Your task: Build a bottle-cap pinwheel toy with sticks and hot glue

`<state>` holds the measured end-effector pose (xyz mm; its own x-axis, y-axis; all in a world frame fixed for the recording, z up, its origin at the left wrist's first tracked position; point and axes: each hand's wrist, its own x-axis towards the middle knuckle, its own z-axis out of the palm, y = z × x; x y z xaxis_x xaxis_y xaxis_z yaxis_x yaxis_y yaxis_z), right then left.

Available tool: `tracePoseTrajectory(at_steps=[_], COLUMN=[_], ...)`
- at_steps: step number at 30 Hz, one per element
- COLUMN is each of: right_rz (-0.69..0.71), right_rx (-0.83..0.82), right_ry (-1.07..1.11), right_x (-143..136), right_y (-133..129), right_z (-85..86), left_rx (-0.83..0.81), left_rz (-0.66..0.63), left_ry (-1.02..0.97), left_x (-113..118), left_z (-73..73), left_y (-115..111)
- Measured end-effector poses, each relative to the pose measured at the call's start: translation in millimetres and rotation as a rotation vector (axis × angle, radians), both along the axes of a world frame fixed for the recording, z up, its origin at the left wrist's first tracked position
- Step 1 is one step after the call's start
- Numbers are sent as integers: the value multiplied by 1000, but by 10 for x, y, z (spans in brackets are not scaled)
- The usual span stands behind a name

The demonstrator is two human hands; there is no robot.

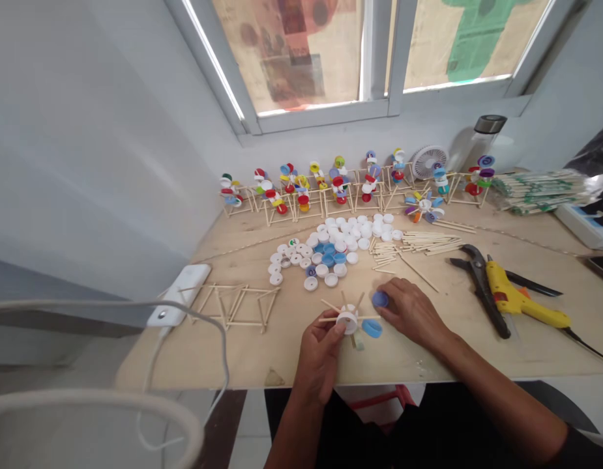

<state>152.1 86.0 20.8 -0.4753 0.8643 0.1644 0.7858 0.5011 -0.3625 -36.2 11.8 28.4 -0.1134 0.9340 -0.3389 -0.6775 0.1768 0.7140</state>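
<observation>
Near the table's front edge, my left hand point(321, 355) is closed on a small wheel-like hub point(347, 322), made of white bottle caps with several thin wooden sticks pointing outward. A light blue bottle cap point(372, 327) sits at the right side of the hub, by its sticks; whether it is joined to one cannot be made out. Just right of it, my right hand point(412, 311) pinches a violet-blue bottle cap point(380, 299) between thumb and fingers. Behind both hands lies a spread of white bottle caps point(331, 279) with several blue ones point(328, 258) among them.
Finished-looking cap wheels on stick frames point(340, 207) line the back. A bare stick frame point(233, 306) stands left beside a white power strip point(178, 296). Loose sticks point(428, 241), pliers point(482, 286) and a yellow glue gun point(521, 299) lie right. A white cable point(223, 352) crosses the left foreground.
</observation>
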Motion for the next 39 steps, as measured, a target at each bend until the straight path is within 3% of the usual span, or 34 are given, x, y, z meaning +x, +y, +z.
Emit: tracePoseTrajectory(at_steps=[8, 12, 16, 23, 30, 35, 39], right_rz=[15, 86, 170, 158, 68, 72, -10], right_rx=[-13, -37, -76, -12, 113, 88, 92], right_ry=[45, 94, 98, 38, -138, -170, -166], right_x=[-54, -29, 45, 70, -261, -408, -484], right_y=[8, -97, -194, -57, 352, 535, 760], right_z=[0, 38, 78, 120, 139, 160, 213], left_rx=[78, 99, 119, 159, 80, 82, 83], left_rz=[132, 236, 256, 208, 14, 18, 18], left_ry=[-185, -316, -365, -369, -399, -385, -407], left_x=[-417, -657, -760, -704, -468, -407, -417], left_z=[130, 102, 48, -21, -145, -286, -366], left_y=[-22, 52, 90, -10, -177, -193, -200])
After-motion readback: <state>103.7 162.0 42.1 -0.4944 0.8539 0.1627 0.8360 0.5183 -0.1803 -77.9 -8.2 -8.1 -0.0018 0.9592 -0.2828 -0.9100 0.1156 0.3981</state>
